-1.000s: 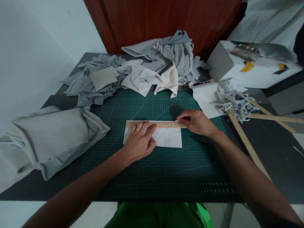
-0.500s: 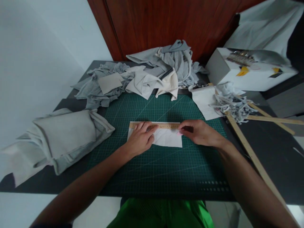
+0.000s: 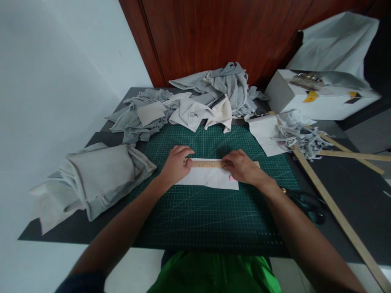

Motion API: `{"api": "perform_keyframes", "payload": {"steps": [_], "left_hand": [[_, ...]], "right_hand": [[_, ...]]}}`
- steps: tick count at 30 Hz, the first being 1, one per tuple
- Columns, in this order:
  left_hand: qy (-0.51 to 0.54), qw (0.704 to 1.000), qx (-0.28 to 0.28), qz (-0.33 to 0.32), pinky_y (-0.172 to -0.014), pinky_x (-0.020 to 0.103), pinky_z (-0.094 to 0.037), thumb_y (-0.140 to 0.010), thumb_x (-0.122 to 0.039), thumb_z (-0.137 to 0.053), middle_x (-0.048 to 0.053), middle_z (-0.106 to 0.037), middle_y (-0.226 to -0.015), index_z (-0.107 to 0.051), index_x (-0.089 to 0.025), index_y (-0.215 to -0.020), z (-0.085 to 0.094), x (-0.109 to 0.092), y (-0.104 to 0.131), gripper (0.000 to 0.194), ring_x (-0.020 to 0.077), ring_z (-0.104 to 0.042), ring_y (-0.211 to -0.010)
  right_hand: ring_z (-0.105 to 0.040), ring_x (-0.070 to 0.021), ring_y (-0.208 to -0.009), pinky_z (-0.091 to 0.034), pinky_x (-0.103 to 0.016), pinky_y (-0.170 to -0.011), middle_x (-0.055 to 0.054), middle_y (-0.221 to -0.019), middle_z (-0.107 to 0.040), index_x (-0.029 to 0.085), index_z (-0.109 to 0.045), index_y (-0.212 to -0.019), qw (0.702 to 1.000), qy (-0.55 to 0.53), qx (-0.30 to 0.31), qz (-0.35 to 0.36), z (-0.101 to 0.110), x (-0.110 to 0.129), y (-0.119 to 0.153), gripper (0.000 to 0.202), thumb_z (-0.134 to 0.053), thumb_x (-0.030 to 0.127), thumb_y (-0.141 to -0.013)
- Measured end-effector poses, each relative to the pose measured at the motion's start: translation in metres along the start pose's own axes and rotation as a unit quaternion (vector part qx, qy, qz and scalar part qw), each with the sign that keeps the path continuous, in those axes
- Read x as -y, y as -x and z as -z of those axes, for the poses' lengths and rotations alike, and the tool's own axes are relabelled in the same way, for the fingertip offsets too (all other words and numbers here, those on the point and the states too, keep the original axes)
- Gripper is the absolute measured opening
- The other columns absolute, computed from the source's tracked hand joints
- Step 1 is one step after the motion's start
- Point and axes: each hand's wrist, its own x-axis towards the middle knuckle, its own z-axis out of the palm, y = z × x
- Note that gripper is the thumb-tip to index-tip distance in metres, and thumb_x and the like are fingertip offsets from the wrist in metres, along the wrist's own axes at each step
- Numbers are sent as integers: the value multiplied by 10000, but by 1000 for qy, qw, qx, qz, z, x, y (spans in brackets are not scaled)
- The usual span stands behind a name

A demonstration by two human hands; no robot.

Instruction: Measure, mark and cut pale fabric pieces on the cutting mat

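A short wooden ruler (image 3: 209, 164) lies along the far edge of a white cloth piece (image 3: 207, 179), on the green cutting mat (image 3: 195, 215). My left hand (image 3: 176, 166) has its thumb and bent fingers at the ruler's left end. My right hand (image 3: 240, 166) is closed over the right part of the ruler, whose end sticks out past the knuckles. A small pink piece (image 3: 231, 178), perhaps chalk, shows beneath my right hand; whether the fingers hold it I cannot tell.
Folded grey cloth (image 3: 104, 171) lies at the left. Heaped grey scraps (image 3: 226, 89) line the back. Right of the mat are black-handled scissors (image 3: 308, 205), a long wooden strip (image 3: 339, 211) and cloth shreds (image 3: 302, 140). A white box (image 3: 330, 97) stands behind.
The ruler has shifted right along the cloth. My left hand has gone from lying flat on the ruler to its left end; my right hand now closes over it. The scissors have come into sight.
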Motion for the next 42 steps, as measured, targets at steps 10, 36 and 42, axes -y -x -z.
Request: {"api": "perform_keyframes", "payload": {"steps": [10, 36, 42], "left_hand": [[18, 995, -64, 77, -1059, 423, -540, -858, -70, -503, 49, -749, -1081, -691, -217, -978, 9, 31, 7, 267, 216, -677, -1094], [26, 995, -26, 94, -1031, 410, -557, -826, 1, -521, 49, -766, -1062, -720, -207, -963, 19, 43, 12, 318, 214, -697, -1061], [30, 996, -15, 82, -1032, 410, -557, -844, -27, -528, 52, -772, -1060, -737, -203, -971, 19, 38, 11, 301, 220, -700, -1063]], "right_hand": [[-622, -351, -1008, -432, -492, -933, -179, -1005, -727, 157, -741, -1035, 972, 95, -154, -148, -6, -49, 17, 233, -581, 198, -869], [-688, -307, -976, -505, -471, -958, -137, -1015, -771, 164, -739, -1017, 983, 72, -161, -52, -5, -20, 32, 200, -586, 216, -898], [-662, -338, -1008, -445, -497, -958, -170, -1033, -763, 140, -715, -1039, 965, 126, -191, -125, -17, -46, 21, 237, -588, 199, -847]]}}
